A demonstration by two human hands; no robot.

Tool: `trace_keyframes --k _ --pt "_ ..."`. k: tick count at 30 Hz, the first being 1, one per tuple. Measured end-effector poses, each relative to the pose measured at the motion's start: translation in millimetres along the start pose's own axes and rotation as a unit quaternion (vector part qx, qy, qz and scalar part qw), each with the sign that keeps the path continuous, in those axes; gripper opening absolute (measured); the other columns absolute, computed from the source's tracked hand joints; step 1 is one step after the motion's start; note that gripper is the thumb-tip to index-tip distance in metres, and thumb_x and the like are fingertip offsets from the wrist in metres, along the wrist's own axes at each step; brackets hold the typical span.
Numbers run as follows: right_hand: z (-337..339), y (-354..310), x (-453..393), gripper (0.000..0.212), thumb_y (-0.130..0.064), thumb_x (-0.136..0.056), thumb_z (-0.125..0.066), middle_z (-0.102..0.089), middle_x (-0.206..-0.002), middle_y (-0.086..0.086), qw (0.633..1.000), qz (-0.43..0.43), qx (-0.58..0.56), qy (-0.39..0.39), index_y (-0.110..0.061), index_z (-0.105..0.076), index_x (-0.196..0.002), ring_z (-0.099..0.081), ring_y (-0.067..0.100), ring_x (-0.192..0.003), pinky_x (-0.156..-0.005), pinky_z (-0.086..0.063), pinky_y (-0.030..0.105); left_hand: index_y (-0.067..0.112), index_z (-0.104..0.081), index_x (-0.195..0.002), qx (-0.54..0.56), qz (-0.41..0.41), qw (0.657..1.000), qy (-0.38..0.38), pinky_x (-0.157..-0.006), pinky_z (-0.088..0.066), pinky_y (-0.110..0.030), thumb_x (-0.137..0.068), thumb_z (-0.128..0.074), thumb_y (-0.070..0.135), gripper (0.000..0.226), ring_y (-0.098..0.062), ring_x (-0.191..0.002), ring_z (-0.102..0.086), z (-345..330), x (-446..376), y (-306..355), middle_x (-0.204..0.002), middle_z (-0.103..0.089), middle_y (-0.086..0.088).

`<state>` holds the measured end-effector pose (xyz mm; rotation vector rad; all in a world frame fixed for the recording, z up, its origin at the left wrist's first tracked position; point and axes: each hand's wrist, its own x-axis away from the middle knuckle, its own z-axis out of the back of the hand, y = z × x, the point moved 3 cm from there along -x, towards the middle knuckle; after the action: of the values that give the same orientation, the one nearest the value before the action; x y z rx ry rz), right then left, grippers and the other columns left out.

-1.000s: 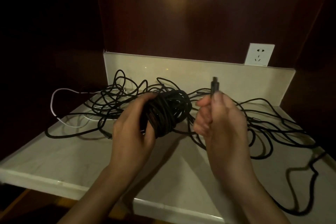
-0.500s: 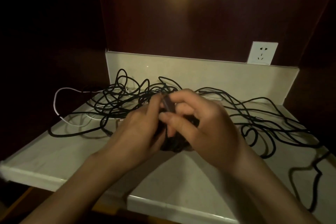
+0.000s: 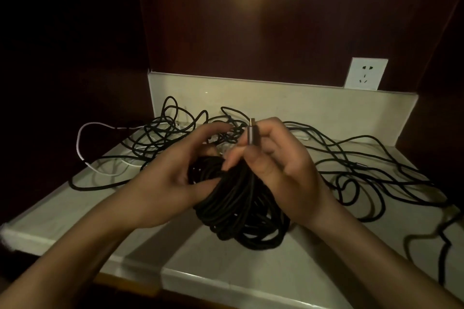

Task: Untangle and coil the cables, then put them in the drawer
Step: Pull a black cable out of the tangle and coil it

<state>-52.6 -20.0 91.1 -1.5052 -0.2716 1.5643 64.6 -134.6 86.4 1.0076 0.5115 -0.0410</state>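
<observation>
I was finishing one black coil.

My left hand (image 3: 173,180) gripped the coiled black cable (image 3: 238,211) just above the shelf (image 3: 82,211), and my right hand (image 3: 278,168) pinched its plug (image 3: 251,134) upright. I judged the plug end needed tucking in next. The loose cables (image 3: 364,158) lay tangled behind, and I saw no drawer.

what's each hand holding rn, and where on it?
Left hand grips the coiled black cable by the bundle's upper left side. Right hand pinches that cable's connector end, just below the plug.
</observation>
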Motion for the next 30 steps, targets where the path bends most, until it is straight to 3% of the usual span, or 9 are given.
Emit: trace_keyframes --k 3,7,13,16,19,22,25,28,30 --pt "0.5 1.7 -1.0 0.005 -0.024 -0.099 -0.051 -0.068 -0.082 0.003 0.999 -0.027 -0.031 0.009 -0.019 -0.052 -0.099 -0.066 0.019 -0.079 -0.075 -0.054 0.037 0.023 -0.051 -0.137 0.03 -0.008 1.0 0.004 -0.07 -0.055 -0.035 -0.089 -0.07 0.011 0.053 -0.04 -0.083 -0.064 1.5 -1.2 0.9 -0.098 -0.066 -0.018" --pt "4.5 1.1 -0.9 0.014 -0.028 -0.096 -0.049 -0.067 -0.079 0.003 0.991 -0.066 -0.103 0.055 -0.015 -0.053 -0.097 -0.064 0.021 -0.073 -0.069 -0.052 0.031 0.016 -0.059 -0.133 0.037 -0.029 0.999 0.026 -0.085 -0.053 -0.056 -0.089 -0.066 0.013 0.045 -0.041 -0.099 -0.067 -0.5 -4.9 1.4 -0.109 -0.069 -0.017" --pt "7.9 9.3 14.2 0.017 -0.035 -0.097 -0.047 -0.065 -0.083 0.004 0.977 -0.116 -0.14 0.111 -0.023 -0.056 -0.088 -0.061 0.021 -0.075 -0.069 -0.05 0.039 0.02 -0.073 -0.114 0.067 -0.018 0.993 0.097 -0.085 -0.058 -0.031 -0.089 -0.062 0.009 0.03 -0.024 -0.101 -0.07 -11.1 -3.7 -4.8 -0.109 -0.074 -0.004" --pt "9.9 10.5 16.3 0.02 -0.036 -0.1 -0.047 -0.065 -0.084 0.005 0.977 -0.113 -0.104 0.15 -0.022 -0.057 -0.089 -0.061 0.022 -0.076 -0.07 -0.05 0.039 0.023 -0.073 -0.112 0.089 -0.015 0.983 0.16 -0.077 -0.057 -0.033 -0.088 -0.069 0.012 0.027 -0.03 -0.095 -0.069 -19.6 -5.2 -5.3 -0.102 -0.073 -0.009" --pt "11.7 12.2 11.6 0.023 -0.026 -0.103 -0.045 -0.063 -0.079 0.004 0.972 -0.111 -0.091 0.188 -0.009 -0.055 -0.091 -0.06 0.019 -0.071 -0.065 -0.049 0.03 0.021 -0.073 -0.11 0.198 0.066 0.927 0.31 -0.077 -0.056 -0.034 -0.085 -0.068 0.027 0.026 -0.027 -0.094 -0.07 -36.8 -5.2 -14.4 -0.103 -0.073 -0.007" --pt "14.9 9.8 0.5 0.024 -0.021 -0.104 -0.044 -0.061 -0.079 0.009 0.972 -0.098 -0.097 0.192 -0.003 -0.053 -0.093 -0.058 0.02 -0.07 -0.062 -0.048 0.028 0.007 -0.064 -0.127 0.369 0.134 0.874 0.287 -0.101 -0.05 -0.04 -0.095 -0.058 0.044 0.05 -0.026 -0.116 -0.067 -59.3 -16.7 -10.4 -0.127 -0.066 -0.02" --pt "23.0 9.1 -11.0 0.021 -0.021 -0.105 -0.045 -0.064 -0.079 0.008 0.976 -0.097 -0.055 0.186 -0.005 -0.054 -0.094 -0.059 0.021 -0.071 -0.066 -0.049 0.034 0.007 -0.054 -0.142 0.428 0.154 0.866 0.209 -0.083 -0.048 -0.011 -0.1 -0.044 0.038 0.053 0.008 -0.09 -0.069 -63.3 -22.0 5.5 -0.141 -0.058 -0.016" --pt "30.4 5.8 -15.6 0.018 -0.017 -0.103 -0.049 -0.066 -0.074 0.002 0.975 -0.088 -0.044 0.2 -0.002 -0.056 -0.095 -0.063 0.015 -0.071 -0.071 -0.052 0.03 0.022 -0.073 -0.119 0.437 0.195 0.862 0.165 -0.064 -0.059 -0.028 -0.08 -0.062 0.039 0.044 -0.015 -0.096 -0.073 -73.7 -23.2 7.9 -0.117 -0.073 -0.008" --pt "29.4 3.1 -16.3 0.016 -0.015 -0.101 -0.052 -0.068 -0.076 0.0 0.971 -0.07 -0.034 0.228 -0.002 -0.059 -0.097 -0.065 0.011 -0.074 -0.075 -0.053 0.026 0.018 -0.08 -0.095 0.451 0.212 0.848 0.181 -0.055 -0.059 -0.029 -0.076 -0.065 0.034 0.03 -0.018 -0.082 -0.075 -78.7 -15.3 2.9 -0.101 -0.077 -0.008"
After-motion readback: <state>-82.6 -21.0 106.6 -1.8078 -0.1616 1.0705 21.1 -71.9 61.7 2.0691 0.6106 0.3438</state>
